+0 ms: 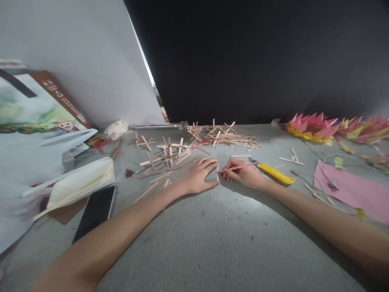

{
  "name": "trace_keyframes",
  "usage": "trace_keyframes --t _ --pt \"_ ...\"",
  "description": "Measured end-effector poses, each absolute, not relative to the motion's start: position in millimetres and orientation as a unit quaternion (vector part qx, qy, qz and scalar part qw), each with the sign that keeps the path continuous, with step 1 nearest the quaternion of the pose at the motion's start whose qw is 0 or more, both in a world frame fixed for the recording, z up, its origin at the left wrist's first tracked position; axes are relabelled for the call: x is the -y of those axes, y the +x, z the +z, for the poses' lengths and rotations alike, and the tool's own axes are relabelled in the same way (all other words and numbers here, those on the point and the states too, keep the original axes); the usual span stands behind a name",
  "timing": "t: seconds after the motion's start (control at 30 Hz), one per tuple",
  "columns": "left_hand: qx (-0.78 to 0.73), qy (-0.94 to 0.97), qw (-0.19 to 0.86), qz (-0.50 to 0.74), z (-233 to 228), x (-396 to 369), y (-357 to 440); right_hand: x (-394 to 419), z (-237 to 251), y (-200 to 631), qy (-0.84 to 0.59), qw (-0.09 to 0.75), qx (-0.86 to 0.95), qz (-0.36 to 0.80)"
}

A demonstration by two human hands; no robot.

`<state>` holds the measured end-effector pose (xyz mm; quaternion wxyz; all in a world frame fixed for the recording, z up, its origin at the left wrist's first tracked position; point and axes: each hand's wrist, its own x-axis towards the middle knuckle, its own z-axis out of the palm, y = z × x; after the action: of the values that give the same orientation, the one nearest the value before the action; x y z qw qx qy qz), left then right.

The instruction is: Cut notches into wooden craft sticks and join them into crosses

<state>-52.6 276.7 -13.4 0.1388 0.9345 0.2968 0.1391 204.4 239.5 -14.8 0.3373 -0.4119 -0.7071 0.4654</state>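
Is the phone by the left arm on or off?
Cannot tell for certain: the phone lies flat on the table and its screen is dark, showing nothing.

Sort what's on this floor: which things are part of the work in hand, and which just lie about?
In use: left hand steadying a small stick; right hand holding a pink pen to it; stick crosses; stick pile.

Lying about: yellow knife, phone, box, paper flowers, pink sheet, cable.
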Motion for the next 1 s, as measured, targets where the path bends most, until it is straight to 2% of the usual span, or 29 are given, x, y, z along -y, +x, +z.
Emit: trace_keyframes --t 1.0 --pt "-0.296 0.934 0.143 0.141 -10.0 -274.8 -51.2 -240.1 -16.9 205.9 -0.403 0.329 0.711 0.473"
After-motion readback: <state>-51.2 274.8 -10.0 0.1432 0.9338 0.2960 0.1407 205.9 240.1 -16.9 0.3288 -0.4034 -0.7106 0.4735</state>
